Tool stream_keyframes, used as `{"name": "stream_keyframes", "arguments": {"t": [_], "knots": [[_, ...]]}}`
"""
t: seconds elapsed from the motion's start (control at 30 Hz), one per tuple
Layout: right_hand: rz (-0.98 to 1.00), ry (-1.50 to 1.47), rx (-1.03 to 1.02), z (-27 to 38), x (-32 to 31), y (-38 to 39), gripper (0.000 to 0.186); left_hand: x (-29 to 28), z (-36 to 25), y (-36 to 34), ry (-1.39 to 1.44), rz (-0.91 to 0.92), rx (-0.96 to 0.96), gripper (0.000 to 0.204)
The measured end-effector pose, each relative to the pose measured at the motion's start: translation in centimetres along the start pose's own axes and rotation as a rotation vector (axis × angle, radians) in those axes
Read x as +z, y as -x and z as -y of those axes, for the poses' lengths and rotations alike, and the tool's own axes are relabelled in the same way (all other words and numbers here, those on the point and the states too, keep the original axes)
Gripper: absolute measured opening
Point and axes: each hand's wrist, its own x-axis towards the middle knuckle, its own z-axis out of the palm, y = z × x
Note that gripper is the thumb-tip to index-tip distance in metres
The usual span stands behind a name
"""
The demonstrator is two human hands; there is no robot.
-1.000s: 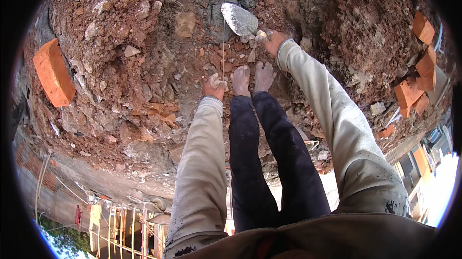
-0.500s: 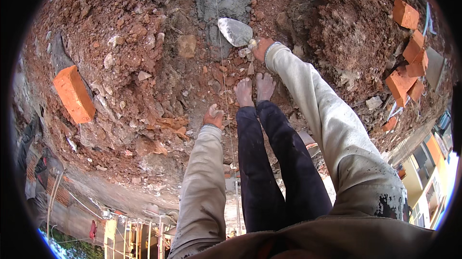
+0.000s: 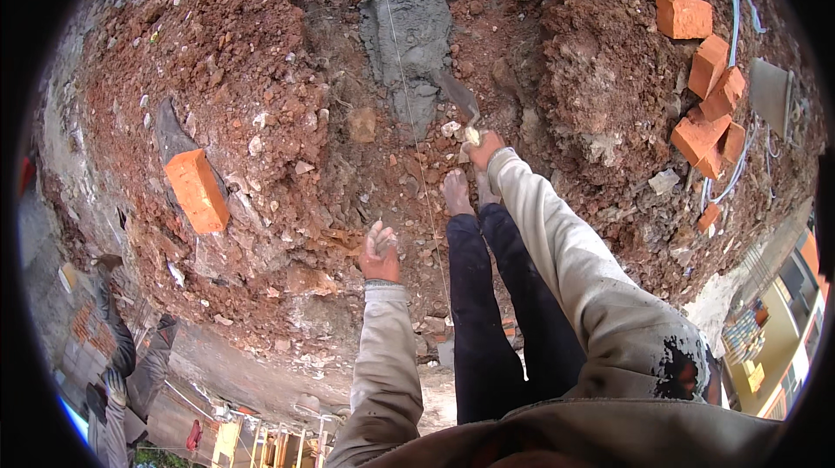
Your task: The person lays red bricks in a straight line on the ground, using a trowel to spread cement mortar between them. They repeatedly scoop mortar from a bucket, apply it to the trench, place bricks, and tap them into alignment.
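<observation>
My right hand (image 3: 484,150) grips the handle of a trowel (image 3: 458,96). The blade is tilted, showing a dark narrow face, and its tip meets the right edge of a strip of wet grey mortar (image 3: 402,16). That strip lies in a shallow trench running away from my feet. A thin taut string (image 3: 393,40) stretches lengthwise above the mortar and passes left of my feet. My left hand (image 3: 380,250) hovers over the rubble left of the string, its fingers loosely curled and slightly apart, with nothing visible in them.
Banks of reddish soil (image 3: 252,59) rise on both sides of the trench. One orange brick (image 3: 197,191) lies on the left bank; several bricks (image 3: 701,137) are heaped at right beside pale blue strapping (image 3: 736,16). My bare feet (image 3: 457,192) stand at the mortar's near end. Another person (image 3: 122,372) is at lower left.
The trowel has turned from showing its broad pale face to a narrow dark one, and has shifted right and nearer. My left hand has turned, its fingers now pointing up. The view has shifted.
</observation>
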Motion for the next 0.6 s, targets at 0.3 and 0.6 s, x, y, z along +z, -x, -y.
{"name": "stream_keyframes", "arguments": {"t": [0.3,0.6], "knots": [[-0.004,0.270,0.051,9.4,-8.3,-11.8,0.050,-9.7,-19.9,-16.4,-0.820,-0.573,1.032,0.043],[0.138,0.789,-0.358,11.4,-9.9,-25.8,0.039,-7.6,-21.1,-23.6,-1.162,-0.393,0.792,0.074]]}}
